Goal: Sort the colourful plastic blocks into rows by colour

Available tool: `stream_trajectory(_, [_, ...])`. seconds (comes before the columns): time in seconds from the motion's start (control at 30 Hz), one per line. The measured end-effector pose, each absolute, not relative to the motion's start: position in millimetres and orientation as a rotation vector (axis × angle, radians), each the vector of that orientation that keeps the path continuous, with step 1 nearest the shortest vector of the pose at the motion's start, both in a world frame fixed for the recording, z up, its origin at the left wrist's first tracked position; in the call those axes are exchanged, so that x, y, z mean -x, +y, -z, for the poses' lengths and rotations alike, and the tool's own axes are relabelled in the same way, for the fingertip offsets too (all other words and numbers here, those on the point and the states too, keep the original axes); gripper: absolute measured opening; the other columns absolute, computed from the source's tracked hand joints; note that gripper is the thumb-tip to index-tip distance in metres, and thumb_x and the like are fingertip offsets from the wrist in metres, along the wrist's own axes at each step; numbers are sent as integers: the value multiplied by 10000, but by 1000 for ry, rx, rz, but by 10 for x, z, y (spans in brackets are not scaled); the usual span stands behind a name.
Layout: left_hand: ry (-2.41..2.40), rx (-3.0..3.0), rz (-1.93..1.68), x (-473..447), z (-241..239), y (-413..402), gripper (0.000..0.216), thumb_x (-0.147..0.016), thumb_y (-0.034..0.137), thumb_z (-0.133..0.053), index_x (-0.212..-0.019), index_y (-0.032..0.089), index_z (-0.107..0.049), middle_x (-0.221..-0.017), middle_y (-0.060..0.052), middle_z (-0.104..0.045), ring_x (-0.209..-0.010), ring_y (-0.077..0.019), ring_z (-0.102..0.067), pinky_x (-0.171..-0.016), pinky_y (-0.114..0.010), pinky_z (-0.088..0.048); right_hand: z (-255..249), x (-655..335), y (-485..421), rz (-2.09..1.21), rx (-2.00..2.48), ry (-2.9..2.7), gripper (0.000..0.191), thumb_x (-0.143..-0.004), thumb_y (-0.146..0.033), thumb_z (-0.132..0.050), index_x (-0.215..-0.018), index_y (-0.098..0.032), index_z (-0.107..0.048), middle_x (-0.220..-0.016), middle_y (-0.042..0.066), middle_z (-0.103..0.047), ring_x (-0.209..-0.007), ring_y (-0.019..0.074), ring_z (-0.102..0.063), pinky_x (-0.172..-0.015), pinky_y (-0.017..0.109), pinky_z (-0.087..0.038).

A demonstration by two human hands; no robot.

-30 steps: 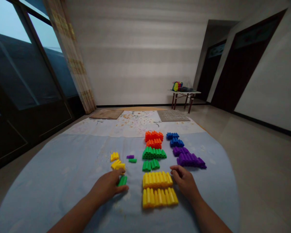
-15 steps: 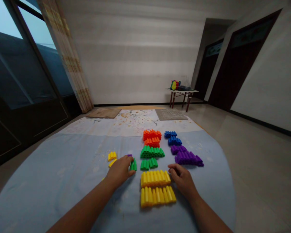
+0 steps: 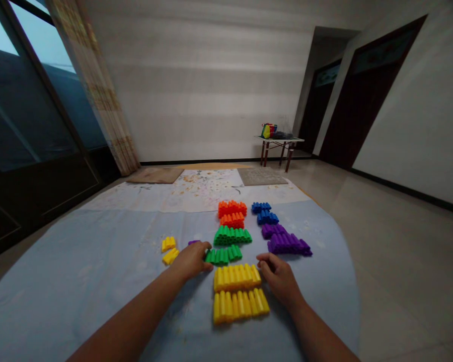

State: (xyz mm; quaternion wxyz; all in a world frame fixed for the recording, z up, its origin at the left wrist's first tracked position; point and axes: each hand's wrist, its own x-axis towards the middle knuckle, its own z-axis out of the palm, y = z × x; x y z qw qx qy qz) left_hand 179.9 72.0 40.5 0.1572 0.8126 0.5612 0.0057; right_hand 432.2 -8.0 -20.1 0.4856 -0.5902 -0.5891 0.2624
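Note:
My left hand (image 3: 194, 259) has its thumb and fingers around the left end of a short row of green plastic tubes (image 3: 222, 255), partly hiding that end. Beside the far end of two rows of yellow plastic tubes (image 3: 237, 277) rests my right hand (image 3: 281, 276), its fingers loosely bent and apart, with nothing visible in them. A stacked row of green tubes (image 3: 232, 236) lies just beyond the short green row. Close behind my left fingers is a small purple piece (image 3: 194, 242), mostly covered. Two small yellow groups (image 3: 169, 244) lie left of that hand.
Orange tubes (image 3: 232, 208) are stacked farther back, with blue tubes (image 3: 267, 217) and purple tubes (image 3: 289, 244) to the right. A pale blue cloth (image 3: 109, 251) covers the round-edged table. Two mats (image 3: 262, 176) lie at its far side. A small table (image 3: 281, 139) stands by the wall.
My left hand has moved the green tubes right, up against the short green row. My right hand stays by the yellow rows. The view has shifted slightly.

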Motion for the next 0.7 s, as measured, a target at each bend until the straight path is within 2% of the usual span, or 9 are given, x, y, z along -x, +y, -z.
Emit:
stream_trajectory(0.5, [1631, -2276, -117, -1945, -369, 684, 449, -685, 407, -626, -1088, 211, -593, -976, -66, -680, -895, -215, -616, -713, -279, -411, 203, -4324, -77, -657, 1466, -1451, 265, -808, -307, -485, -905, -146, -671, -768, 56, -673, -673, 174, -593, -615, 256, -440])
stream_trajectory(0.7, [1573, -2254, -151, -1859, -409, 750, 546, -637, 417, -682, -1140, 234, -575, -928, -19, -694, -885, -184, -621, -716, -243, -421, 202, -4321, -76, -640, 1454, -1445, 268, -808, -311, -486, -899, -146, -677, -759, 57, -678, -668, 175, -598, -600, 253, -442])
